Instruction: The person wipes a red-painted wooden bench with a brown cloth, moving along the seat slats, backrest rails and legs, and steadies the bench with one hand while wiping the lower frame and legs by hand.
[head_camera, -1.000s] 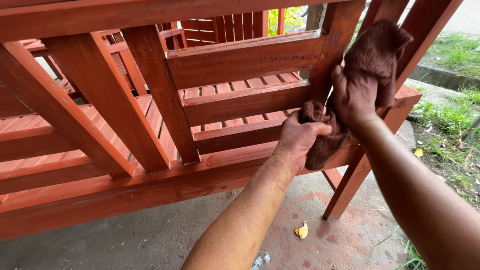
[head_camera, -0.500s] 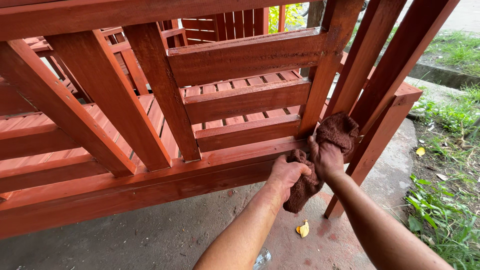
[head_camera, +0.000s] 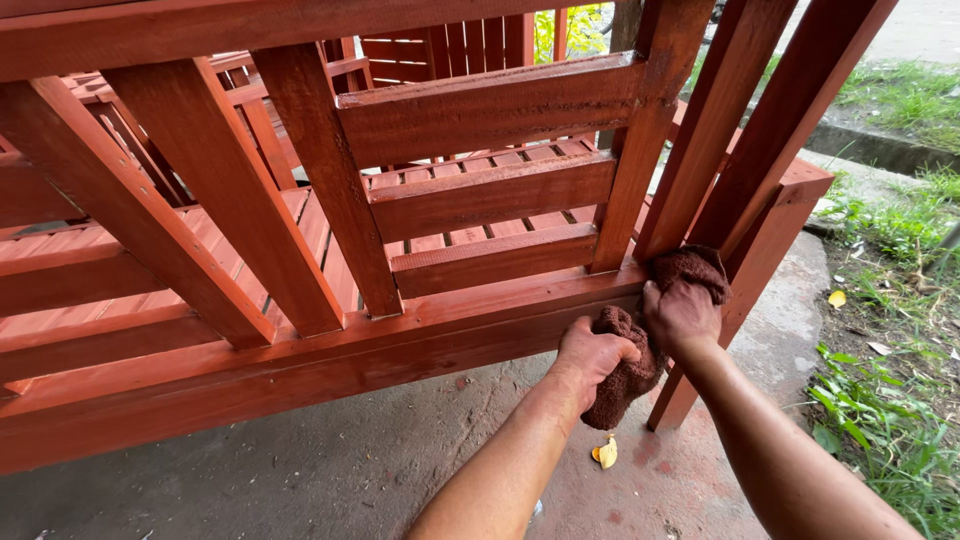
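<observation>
A dark brown stained cloth (head_camera: 632, 375) is bunched between both of my hands. My left hand (head_camera: 592, 352) grips its lower end against the long bottom rail (head_camera: 300, 370) of a red-brown stained wooden frame. My right hand (head_camera: 682, 315) presses the cloth's upper end onto the corner where the rail meets an upright post (head_camera: 650, 140). Slanted legs (head_camera: 770, 130) of the frame rise just right of my right hand.
Angled braces (head_camera: 210, 180) and horizontal slats (head_camera: 490, 195) fill the frame, with more stained slatted pieces behind. Below lies stained concrete ground (head_camera: 330, 470) with a yellow leaf (head_camera: 604, 452). Grass and weeds (head_camera: 890, 400) lie at the right.
Both hands and the cloth have come down from the upper part of the post to the bottom rail corner. The cloth is now bunched tighter between the hands.
</observation>
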